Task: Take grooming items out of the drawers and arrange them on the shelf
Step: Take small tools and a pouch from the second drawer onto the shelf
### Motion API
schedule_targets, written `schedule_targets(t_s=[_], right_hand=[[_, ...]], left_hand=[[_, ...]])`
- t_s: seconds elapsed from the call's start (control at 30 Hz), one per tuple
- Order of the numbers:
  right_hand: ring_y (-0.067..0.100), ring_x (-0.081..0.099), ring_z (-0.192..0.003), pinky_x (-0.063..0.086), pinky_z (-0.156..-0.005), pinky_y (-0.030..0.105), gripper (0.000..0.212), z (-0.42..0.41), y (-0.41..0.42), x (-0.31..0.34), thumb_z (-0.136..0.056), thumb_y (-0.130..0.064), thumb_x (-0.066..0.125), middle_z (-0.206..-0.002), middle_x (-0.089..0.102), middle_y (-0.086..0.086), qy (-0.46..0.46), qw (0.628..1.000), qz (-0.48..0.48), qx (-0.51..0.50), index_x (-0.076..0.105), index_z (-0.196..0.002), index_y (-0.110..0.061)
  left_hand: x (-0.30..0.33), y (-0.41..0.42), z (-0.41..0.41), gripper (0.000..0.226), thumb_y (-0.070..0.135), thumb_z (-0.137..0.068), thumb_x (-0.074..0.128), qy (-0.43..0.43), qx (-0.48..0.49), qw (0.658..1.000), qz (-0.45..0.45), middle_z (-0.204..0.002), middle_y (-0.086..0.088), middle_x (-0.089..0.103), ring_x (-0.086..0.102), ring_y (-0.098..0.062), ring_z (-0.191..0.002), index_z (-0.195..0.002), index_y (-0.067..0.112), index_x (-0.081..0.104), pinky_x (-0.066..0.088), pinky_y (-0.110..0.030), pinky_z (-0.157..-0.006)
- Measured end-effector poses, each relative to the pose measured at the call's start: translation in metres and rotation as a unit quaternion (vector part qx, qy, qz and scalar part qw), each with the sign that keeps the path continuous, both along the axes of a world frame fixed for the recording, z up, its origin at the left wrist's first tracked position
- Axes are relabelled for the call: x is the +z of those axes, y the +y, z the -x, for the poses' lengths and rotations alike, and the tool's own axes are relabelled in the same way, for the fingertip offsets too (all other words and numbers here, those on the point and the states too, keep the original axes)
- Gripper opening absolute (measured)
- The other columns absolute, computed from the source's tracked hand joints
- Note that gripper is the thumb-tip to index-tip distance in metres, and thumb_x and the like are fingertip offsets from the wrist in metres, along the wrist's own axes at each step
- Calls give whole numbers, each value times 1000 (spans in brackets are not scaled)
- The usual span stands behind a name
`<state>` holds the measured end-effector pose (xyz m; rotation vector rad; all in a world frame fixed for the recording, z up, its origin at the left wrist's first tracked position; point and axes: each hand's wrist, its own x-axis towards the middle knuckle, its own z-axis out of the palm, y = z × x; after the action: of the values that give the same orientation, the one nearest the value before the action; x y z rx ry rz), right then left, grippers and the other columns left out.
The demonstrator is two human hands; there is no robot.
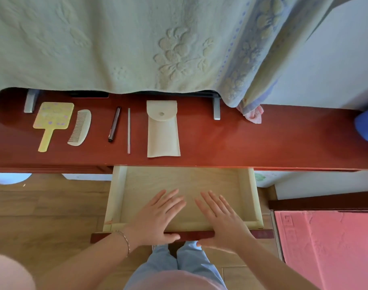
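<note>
Hands (156, 216) (223, 220) rest flat on drawer (250, 197), pouch (162, 130) beyond on shelf (262, 143).

A pale green towel (120, 42) with raised flower patterns hangs over the back of a reddish-brown wooden shelf (262, 143), its blue-edged corner drooping at the right. Below lies a wood-plank floor (42, 206), with a pink textured mat (329, 248) to the right. A pale bluish wall (325, 70) rises behind, evenly lit by soft daylight.
</note>
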<state>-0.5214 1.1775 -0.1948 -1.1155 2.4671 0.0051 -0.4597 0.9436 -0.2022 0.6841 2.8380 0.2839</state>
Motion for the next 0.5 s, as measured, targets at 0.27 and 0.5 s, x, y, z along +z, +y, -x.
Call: schedule_targets(t_s=[0.27,0.5], right_hand=[[24,16,-140,8,-111,42,120,-1,7,0,-53,-76,63,-153,24,5,25,1000,-12,-3,19,-147,-17],[24,17,-140,12,-111,45,124,26,-10,4,-50,-66,75,-153,19,9,87,995,6,-49,18,-147,-14]], left_hand=[[-5,0,-7,97,73,-66,49,4,-26,998,57,-145,-3,40,19,-22,-139,-140,12,36,14,-43,-109],[3,-8,24,98,65,-67,62,60,-5,994,93,-146,-9,37,18,-26,-139,-141,8,32,17,-47,-108]])
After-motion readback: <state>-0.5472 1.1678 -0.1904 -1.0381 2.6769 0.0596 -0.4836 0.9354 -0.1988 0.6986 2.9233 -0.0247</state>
